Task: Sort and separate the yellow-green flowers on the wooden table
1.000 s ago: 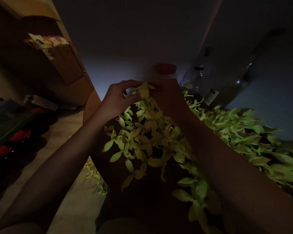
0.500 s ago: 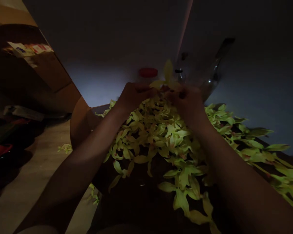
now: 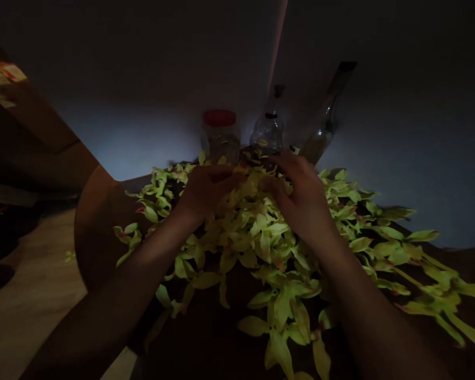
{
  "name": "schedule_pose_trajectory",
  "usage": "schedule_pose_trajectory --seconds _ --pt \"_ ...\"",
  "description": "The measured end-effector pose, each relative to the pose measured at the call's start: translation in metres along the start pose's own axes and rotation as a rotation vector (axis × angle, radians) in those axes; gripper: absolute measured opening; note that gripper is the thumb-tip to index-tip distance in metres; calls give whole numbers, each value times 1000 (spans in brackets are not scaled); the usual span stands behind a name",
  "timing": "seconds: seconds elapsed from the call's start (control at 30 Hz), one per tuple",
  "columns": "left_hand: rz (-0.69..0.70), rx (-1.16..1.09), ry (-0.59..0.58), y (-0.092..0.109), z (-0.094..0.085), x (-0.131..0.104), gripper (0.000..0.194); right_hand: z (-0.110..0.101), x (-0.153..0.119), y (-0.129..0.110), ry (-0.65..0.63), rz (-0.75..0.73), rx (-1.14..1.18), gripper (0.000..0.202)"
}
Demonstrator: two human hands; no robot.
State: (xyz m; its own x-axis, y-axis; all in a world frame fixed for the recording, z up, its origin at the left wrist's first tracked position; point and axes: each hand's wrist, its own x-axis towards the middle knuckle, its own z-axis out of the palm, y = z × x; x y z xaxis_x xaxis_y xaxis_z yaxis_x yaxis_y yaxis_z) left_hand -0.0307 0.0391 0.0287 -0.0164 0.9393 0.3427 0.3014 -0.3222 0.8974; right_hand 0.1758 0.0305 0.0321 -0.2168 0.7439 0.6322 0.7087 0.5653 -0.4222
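**Flowers heaped across the table, jars at its far edge**

A heap of flowers [image 3: 269, 237] lies on the table [image 3: 95, 227], spreading from its left edge across the middle and trailing off toward the right edge. Both hands rest on top of the heap near the far side: the left hand [image 3: 208, 187] left of centre, the right hand [image 3: 301, 195] just beside it, fingertips close together. Behind them, along the table's far edge against the wall, stand a lidded jar [image 3: 220, 136], a bottle [image 3: 269, 132] to its right, and a second bottle [image 3: 320, 134] leaning further right. The floor [image 3: 27, 295] lies below the table's left edge.
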Motion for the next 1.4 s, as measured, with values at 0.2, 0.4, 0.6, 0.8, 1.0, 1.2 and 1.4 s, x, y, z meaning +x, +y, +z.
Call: schedule_pose_trajectory --seconds 0.2,0.4,0.6,0.8,1.0,1.2,1.4 --pt "15 -34 -96 15 3 -20 36 3 -5 -28 -27 124 464 23" --pt "41 -15 -179 22 7 -28 40 3 -5 -20 -1 187 619 19" --pt "38 -61 -180 25 10 -29 45 -1 -4 -18 24 175 586 13" --pt "86 7 -331 27 0 -25 37 -8 -3 -16 39 110 492 8" --pt "-83 -138 -491 10 -4 -19 30 -10 -3 -17 52 16 626 8" --pt "-101 -292 -439 5 2 -20 34 -6 -1 -15 57 -8 656 10" --pt "-32 -169 -339 21 1 -25 40 -4 -3 -24 -18 122 653 10"
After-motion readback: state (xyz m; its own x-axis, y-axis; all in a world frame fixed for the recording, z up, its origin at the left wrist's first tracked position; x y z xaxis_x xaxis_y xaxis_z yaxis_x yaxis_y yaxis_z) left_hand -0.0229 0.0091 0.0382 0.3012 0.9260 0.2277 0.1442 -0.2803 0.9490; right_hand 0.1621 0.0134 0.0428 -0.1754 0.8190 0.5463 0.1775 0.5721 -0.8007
